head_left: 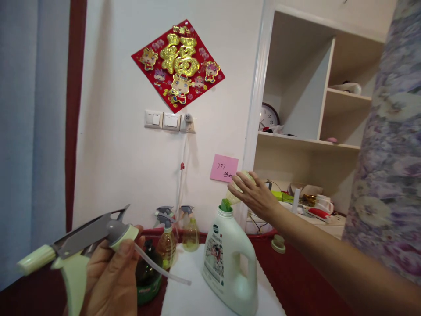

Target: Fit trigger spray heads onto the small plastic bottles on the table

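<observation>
My left hand (110, 267) is closed around the collar of a grey and pale-green trigger sprayer head (90, 230), and its clear dip tube (161, 269) points down to the right. A large pale-green detergent jug (226, 267) with a handle stands upright on a white sheet. In its uncapped mouth sits a green spout piece (226, 204). My right hand (255, 193) grips a translucent yellowish bottle (233, 195), tilted with its lower end at the jug's mouth. My fingers hide much of the bottle, and I cannot tell whether liquid is flowing.
Spray bottles (190, 232) with grey triggers stand by the wall, beside a dark green pump bottle (149, 274). A pale-green cap (278, 244) lies on the red tabletop (289, 281), right of the white sheet (182, 285). Cluttered shelves (309, 142) rise behind my right arm.
</observation>
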Demonstrator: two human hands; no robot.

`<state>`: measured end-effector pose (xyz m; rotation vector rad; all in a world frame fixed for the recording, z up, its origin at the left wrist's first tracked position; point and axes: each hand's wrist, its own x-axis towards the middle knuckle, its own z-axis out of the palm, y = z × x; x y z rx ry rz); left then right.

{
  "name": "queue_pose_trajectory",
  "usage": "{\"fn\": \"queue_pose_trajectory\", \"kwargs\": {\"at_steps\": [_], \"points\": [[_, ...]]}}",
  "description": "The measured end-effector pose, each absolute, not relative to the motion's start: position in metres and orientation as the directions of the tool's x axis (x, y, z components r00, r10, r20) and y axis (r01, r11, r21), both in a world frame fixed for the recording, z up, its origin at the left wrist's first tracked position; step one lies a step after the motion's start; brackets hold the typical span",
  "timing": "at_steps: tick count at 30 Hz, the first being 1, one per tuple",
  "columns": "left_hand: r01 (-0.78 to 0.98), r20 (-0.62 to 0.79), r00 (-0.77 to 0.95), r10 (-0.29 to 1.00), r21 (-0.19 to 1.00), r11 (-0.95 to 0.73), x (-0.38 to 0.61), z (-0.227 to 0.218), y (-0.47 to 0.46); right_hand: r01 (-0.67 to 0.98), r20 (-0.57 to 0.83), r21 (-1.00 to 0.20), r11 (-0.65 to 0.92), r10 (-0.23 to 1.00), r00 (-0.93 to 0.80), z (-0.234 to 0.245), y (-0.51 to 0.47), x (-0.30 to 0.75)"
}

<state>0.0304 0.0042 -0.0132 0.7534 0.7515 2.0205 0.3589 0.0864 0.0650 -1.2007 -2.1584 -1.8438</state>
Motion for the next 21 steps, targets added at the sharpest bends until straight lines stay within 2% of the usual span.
{"fn": "queue_pose_trajectory", "kwargs": {"at_steps": [7, 9, 11, 14, 17, 19, 21], "points": [[-0.574, 0.207, -0.432, 0.878, 0.688, -0.445, 0.029, -0.013, 0.002, 0.651, 0.523, 0.756, 0.074, 0.529, -0.668, 0.061, 0.083, 0.356], [-0.583, 0.217, -0.42, 0.881, 0.679, -0.446, 0.029, -0.012, 0.001, 0.72, 0.572, 0.688, 0.09, 0.544, -0.614, 0.055, 0.079, 0.356], [-0.585, 0.223, -0.417, 0.881, 0.676, -0.448, 0.027, -0.011, 0.0, 0.818, 0.654, 0.569, 0.081, 0.559, -0.51, 0.05, 0.073, 0.358], [-0.595, 0.23, -0.414, 0.881, 0.664, -0.453, 0.025, -0.01, -0.002, 0.959, 0.794, 0.28, 0.046, 0.551, -0.258, 0.042, 0.058, 0.365], [-0.583, 0.252, -0.432, 0.866, 0.654, -0.481, 0.026, -0.009, -0.005, 0.995, 0.841, -0.012, 0.097, 0.54, -0.043, 0.025, 0.031, 0.369], [-0.57, 0.272, -0.463, 0.844, 0.638, -0.518, 0.03, -0.007, -0.007, 0.941, 0.799, -0.249, 0.231, 0.597, 0.065, 0.002, 0.008, 0.364], [-0.559, 0.281, -0.488, 0.826, 0.626, -0.543, 0.036, -0.005, -0.01, 0.653, 0.626, -0.657, 0.377, 0.755, 0.195, -0.032, -0.015, 0.352]]}}
